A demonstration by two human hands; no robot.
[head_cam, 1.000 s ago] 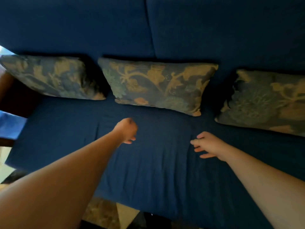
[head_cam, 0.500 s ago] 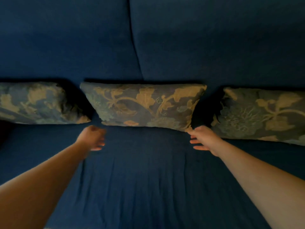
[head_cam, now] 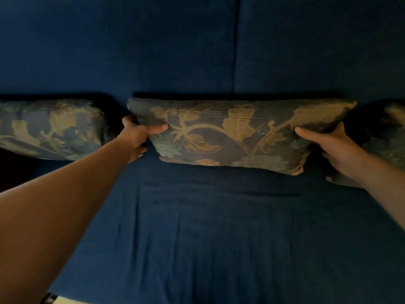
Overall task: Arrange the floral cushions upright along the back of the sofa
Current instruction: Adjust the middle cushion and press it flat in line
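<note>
Hands both clamped on the middle floral cushion point(head_cam: 236, 137), left hand point(head_cam: 137, 137) and right hand point(head_cam: 335, 148) at its ends, against the sofa back point(head_cam: 153, 51). I'd lift evenly, then stand it straight.

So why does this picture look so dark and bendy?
Head view: dim room light, deep shadow behind the middle cushion; the wide lens bows the sofa edges; left hand and right hand slightly soft.
</note>
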